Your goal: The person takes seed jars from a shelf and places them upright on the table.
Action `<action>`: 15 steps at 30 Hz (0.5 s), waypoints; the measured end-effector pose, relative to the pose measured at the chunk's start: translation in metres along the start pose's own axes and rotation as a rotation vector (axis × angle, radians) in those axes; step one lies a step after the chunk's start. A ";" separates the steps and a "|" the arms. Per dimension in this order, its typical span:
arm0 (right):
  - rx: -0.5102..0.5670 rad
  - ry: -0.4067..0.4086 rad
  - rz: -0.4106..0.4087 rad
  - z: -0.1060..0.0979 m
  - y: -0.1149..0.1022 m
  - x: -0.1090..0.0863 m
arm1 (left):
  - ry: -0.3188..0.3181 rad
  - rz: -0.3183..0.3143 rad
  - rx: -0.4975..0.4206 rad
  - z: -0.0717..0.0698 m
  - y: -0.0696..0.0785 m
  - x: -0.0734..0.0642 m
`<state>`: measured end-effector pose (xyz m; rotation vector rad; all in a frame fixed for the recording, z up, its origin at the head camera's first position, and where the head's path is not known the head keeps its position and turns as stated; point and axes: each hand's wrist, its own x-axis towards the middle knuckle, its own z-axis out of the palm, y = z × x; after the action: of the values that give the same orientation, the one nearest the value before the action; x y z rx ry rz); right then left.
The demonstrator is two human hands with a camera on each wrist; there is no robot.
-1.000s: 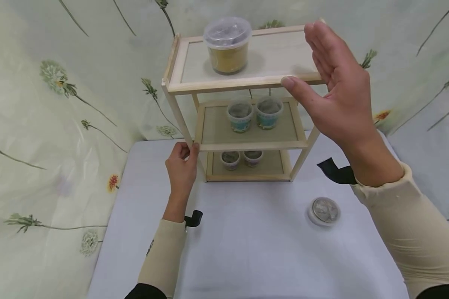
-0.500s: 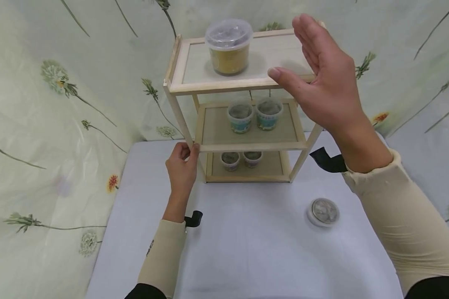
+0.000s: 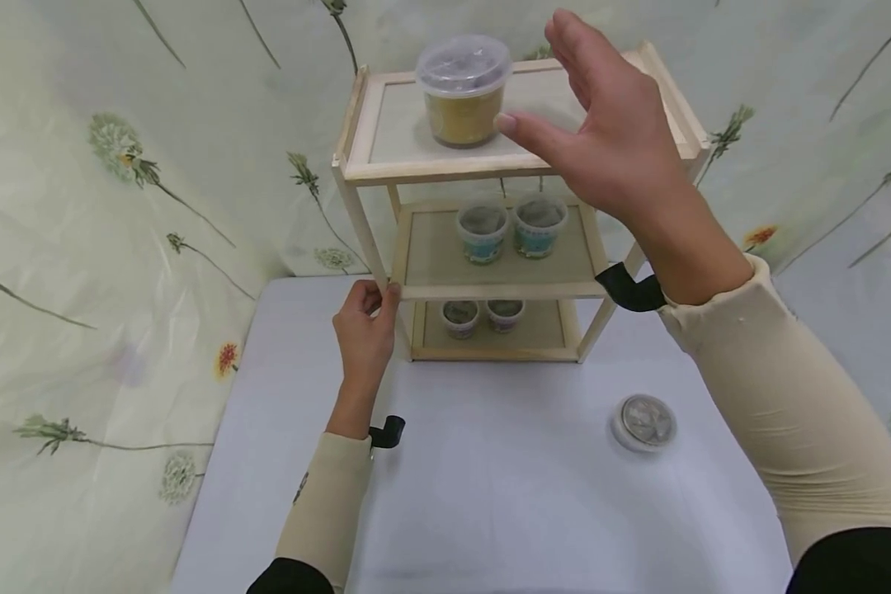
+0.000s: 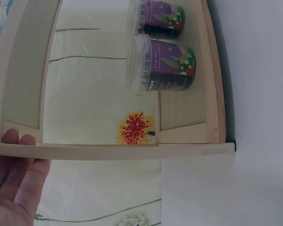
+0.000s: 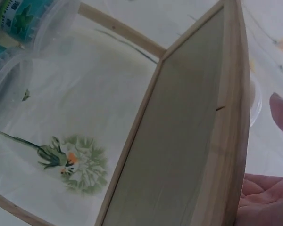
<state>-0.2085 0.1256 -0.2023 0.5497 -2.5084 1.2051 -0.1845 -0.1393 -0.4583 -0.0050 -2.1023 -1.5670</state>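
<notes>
A three-tier wooden shelf point(image 3: 501, 292) stands on the table. My left hand point(image 3: 365, 334) grips its front left post point(image 3: 362, 227) at middle-tier height; in the left wrist view its fingertips point(image 4: 27, 140) wrap over the wood. On the top tier sits a clear lidded tub point(image 3: 464, 111) with yellow contents. My right hand point(image 3: 612, 132) is raised over the right part of that tier, fingers straight and thumb spread. In the head view the thumb tip overlaps the tub's right edge. The right wrist view shows this hand only partly, beyond the top tier's edge.
Two teal-labelled tubs point(image 3: 483, 246) stand on the middle tier, and two purple-labelled tubs point(image 4: 172, 66) on the bottom one. A round lidded tub point(image 3: 644, 422) sits on the white table point(image 3: 490, 487) at the front right. Flower-patterned sheeting point(image 3: 141, 313) hangs behind.
My right hand has moved left and slightly up over the top tier, from the shelf's right side to the yellow tub. My left hand keeps its grip on the post.
</notes>
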 end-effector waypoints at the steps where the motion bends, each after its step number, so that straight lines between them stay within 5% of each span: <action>1: 0.004 -0.010 0.006 0.001 -0.001 0.002 | 0.000 -0.004 0.003 0.000 0.000 0.000; 15: 0.039 -0.074 0.017 0.019 -0.009 0.029 | -0.001 -0.015 0.044 0.000 0.000 0.001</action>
<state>-0.2315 0.1000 -0.1953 0.5938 -2.5608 1.2646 -0.1855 -0.1392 -0.4576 0.0262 -2.1417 -1.5291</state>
